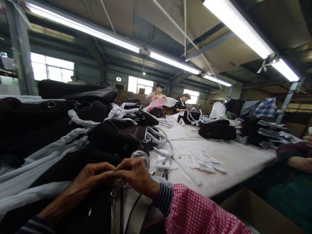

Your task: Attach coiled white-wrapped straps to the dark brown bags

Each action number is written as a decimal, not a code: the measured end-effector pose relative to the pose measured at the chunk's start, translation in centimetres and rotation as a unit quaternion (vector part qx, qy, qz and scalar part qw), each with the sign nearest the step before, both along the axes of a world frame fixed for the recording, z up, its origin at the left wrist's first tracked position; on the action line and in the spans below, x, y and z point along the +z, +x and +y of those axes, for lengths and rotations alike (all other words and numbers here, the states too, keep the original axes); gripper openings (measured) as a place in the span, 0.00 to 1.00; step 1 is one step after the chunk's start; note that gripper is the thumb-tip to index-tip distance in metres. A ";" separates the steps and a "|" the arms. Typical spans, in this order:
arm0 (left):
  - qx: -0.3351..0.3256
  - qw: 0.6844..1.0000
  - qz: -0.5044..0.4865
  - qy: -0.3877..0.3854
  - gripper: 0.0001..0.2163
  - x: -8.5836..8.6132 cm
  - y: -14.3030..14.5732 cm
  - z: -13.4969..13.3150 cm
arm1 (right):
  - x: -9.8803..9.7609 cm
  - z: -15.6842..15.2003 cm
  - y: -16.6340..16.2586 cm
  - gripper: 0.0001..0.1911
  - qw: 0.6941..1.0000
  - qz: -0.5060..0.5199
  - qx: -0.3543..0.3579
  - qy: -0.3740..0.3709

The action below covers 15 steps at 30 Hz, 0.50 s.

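Head view, lower centre: left hand (91,182) and right hand (138,177) meet fingertip to fingertip above a dark bag (80,208) at the near edge of the bench (234,159). Both hands are pinched together on a small metal clasp (114,191) that hangs just below the fingers; grip detail partly hidden. Strap (121,211) runs from the clasp toward the viewer, long axis near vertical. Neither hand nearer; both touching. Paper-wrapped bags (117,136) piled just behind.
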<state>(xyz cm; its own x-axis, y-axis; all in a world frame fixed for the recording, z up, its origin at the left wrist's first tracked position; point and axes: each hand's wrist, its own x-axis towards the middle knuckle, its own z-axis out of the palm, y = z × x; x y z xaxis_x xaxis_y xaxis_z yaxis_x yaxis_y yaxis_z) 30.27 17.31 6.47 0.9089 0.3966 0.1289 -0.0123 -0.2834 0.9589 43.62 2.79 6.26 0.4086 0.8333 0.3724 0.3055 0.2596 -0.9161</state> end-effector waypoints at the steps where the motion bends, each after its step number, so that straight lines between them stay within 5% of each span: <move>1: -0.002 1.000 0.004 0.003 0.19 0.0 0.0 0.1 | 0.0 0.0 -0.1 0.15 0.999 -0.021 -0.026 0.000; 4: -0.015 0.999 0.022 0.026 0.20 -0.1 -0.1 0.3 | 0.2 0.1 -0.1 0.15 0.998 -0.030 -0.063 0.002; 10: -0.039 0.997 0.009 0.067 0.18 -0.7 0.1 0.6 | 0.1 0.4 0.1 0.12 0.999 0.037 -0.020 -0.007; 15: -0.025 0.994 0.013 0.102 0.18 -1.2 0.3 0.9 | -0.5 0.5 -0.2 0.05 0.997 -0.032 -0.072 -0.012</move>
